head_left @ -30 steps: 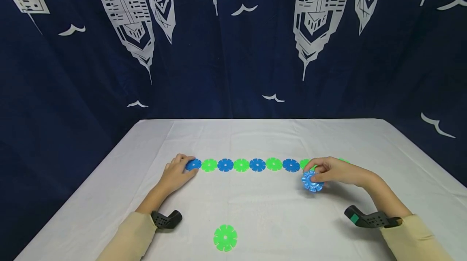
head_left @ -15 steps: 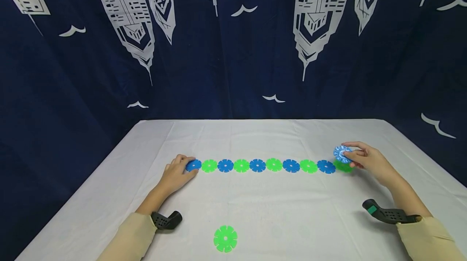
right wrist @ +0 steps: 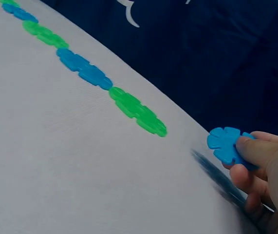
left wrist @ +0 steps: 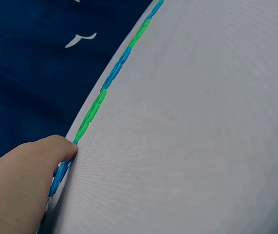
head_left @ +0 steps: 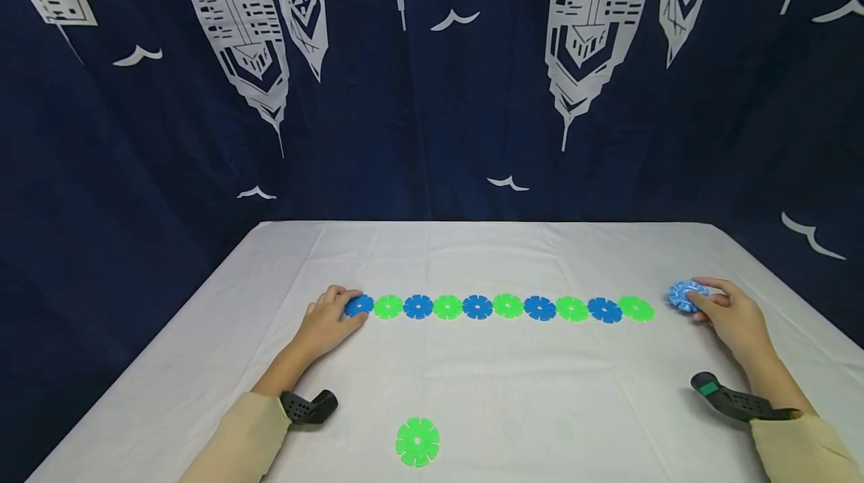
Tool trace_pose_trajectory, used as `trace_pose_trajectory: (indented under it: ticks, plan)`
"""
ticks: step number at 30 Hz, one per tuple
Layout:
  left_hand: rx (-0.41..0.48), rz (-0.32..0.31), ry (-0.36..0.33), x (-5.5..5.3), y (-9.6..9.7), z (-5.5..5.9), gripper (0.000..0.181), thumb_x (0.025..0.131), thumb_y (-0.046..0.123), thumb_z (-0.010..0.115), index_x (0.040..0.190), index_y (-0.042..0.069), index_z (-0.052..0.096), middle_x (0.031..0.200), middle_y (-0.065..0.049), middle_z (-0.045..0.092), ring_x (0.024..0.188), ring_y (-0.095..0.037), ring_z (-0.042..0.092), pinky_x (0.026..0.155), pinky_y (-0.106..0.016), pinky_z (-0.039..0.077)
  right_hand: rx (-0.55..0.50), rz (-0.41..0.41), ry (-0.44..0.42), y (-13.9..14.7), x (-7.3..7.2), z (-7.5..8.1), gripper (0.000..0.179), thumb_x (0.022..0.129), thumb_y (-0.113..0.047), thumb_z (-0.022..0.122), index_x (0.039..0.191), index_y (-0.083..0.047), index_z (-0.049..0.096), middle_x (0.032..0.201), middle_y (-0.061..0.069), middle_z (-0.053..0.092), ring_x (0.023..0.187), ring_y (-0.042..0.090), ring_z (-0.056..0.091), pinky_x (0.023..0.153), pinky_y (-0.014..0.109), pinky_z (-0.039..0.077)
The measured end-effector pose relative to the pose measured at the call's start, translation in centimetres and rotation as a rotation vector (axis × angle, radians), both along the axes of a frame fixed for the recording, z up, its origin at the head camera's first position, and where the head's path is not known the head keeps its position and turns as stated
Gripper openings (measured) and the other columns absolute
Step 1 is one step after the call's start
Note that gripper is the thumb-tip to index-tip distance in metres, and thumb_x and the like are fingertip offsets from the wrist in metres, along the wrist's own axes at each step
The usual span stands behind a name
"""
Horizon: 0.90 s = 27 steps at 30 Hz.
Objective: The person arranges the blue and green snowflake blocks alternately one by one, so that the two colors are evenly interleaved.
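Note:
A row of blue and green snowflake discs, flat notched plastic pieces, runs across the white cloth. My left hand (head_left: pixel 329 322) stays at its left end, thumb and fingertips gripping the edges of the end blue snowflake disc (head_left: pixel 359 306). In the left wrist view the thumb (left wrist: pixel 63 150) touches that disc's near side. Beyond the row's right end, my right hand (head_left: pixel 737 318) pinches another blue snowflake disc (right wrist: pixel 226 144) between thumb and fingers, tilted and held above the cloth with its shadow below. The green snowflake disc (head_left: pixel 636 309) closes the row on the right, just left of the held one.
A single green snowflake disc (head_left: pixel 417 442) lies near the front, left of centre. White cloth (head_left: pixel 513 393) covers the table, and a dark blue curtain (head_left: pixel 432 123) with pale printed towers hangs behind its far edge. Black camera bands (head_left: pixel 742 402) sit on both wrists.
My right hand has carried the blue snowflake disc rightward, over the row and past its last green disc. The left hand has stayed at the left end.

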<state>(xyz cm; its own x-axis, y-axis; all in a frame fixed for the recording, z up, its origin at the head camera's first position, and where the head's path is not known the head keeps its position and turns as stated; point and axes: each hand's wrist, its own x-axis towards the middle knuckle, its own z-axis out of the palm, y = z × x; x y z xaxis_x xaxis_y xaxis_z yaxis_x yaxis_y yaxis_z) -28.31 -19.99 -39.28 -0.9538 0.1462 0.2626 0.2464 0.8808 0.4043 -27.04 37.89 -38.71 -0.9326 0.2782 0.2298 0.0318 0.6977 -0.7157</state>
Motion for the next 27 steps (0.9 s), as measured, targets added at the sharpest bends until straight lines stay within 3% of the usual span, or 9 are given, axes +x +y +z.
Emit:
trace_pose_trajectory:
  ticks: [6,9,14,19,27]
  plan:
    - [0.003,-0.002,-0.002,0.0,0.0,0.1,0.052,0.084,0.036,0.056,0.127,0.007,0.050,0.120,-0.015,0.048,0.110,-0.030,0.047,0.083,-0.044,0.032,0.135,0.006,-0.054,0.7,-0.2,-0.6,0.056,0.093,-0.039,0.045,0.128,0.004,0.041,0.068,-0.002,0.055,0.058,0.007,0.044,0.053,0.024,0.034]
    - [0.001,-0.004,0.000,-0.1,0.0,0.1,0.052,0.084,0.037,0.056,0.127,0.007,0.051,0.120,-0.015,0.048,0.110,-0.030,0.047,0.083,-0.043,0.032,0.183,0.024,-0.065,0.4,-0.3,-0.6,0.054,0.093,-0.038,0.045,0.125,0.005,0.043,0.081,0.015,0.055,0.069,0.019,0.047,0.057,0.030,0.034]
    - [0.007,-0.002,-0.002,0.0,0.0,0.1,0.052,0.084,0.037,0.056,0.127,0.007,0.051,0.120,-0.015,0.048,0.111,-0.030,0.047,0.083,-0.043,0.032,0.201,0.012,-0.081,-0.2,-0.4,-0.7,0.054,0.093,-0.038,0.043,0.124,0.006,0.044,0.109,0.033,0.046,0.093,0.045,0.045,0.070,0.051,0.036]
    - [0.009,-0.002,0.001,-0.1,0.0,0.0,0.052,0.084,0.036,0.056,0.127,0.007,0.051,0.120,-0.015,0.048,0.111,-0.031,0.047,0.083,-0.044,0.032,0.209,0.017,-0.074,-0.7,-0.4,-0.9,0.051,0.094,-0.036,0.043,0.121,0.007,0.046,0.115,0.035,0.044,0.104,0.051,0.040,0.081,0.061,0.030]
    - [0.008,-0.002,-0.001,-0.1,0.0,-0.2,0.052,0.084,0.037,0.057,0.127,0.009,0.051,0.120,-0.014,0.048,0.111,-0.030,0.047,0.083,-0.043,0.032,0.256,0.028,-0.024,-1.5,-0.6,-1.3,0.043,0.093,-0.028,0.047,0.114,0.009,0.051,0.111,0.035,0.045,0.102,0.049,0.041,0.083,0.061,0.031]
